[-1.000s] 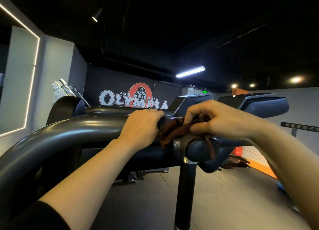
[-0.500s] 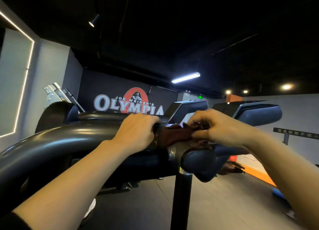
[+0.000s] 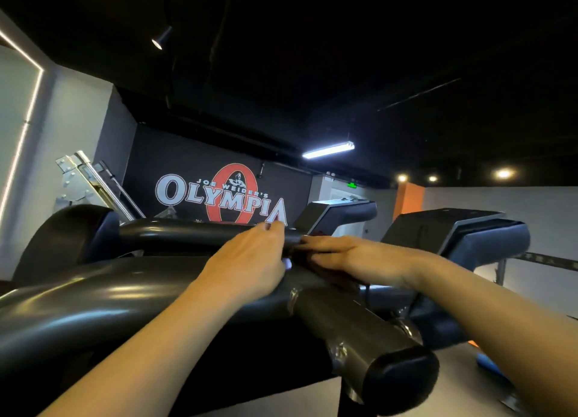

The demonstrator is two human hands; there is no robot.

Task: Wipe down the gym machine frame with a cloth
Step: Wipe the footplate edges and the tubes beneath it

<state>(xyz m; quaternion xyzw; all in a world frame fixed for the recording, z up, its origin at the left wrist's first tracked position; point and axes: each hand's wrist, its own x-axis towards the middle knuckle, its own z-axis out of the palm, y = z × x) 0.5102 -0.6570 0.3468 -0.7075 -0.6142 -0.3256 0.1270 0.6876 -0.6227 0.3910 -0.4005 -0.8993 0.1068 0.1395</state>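
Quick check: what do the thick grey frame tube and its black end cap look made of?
Thick grey frame tube: likely painted or coated steel, semi-gloss; it shows long light streaks and a weld bead at the joint. Black end cap: probably plastic or rubber; duller sheen, rounded edge.

Left hand [image 3: 247, 261] and right hand [image 3: 359, 260] rest side by side on the dark tubular steel machine frame [image 3: 93, 304], the dark red cloth [image 3: 312, 261] under the right; two padded black seat rests [image 3: 488, 238] lie far right.

Dark grey glossy frame tube [image 3: 93, 300] fills the lower left of the frame; a dark reddish-brown cloth [image 3: 308, 260] shows at centre. The black back wall [image 3: 150, 153] carries a white-and-red Olympia logo [image 3: 219, 197]. An orange pillar [image 3: 409, 199] stands centre right.
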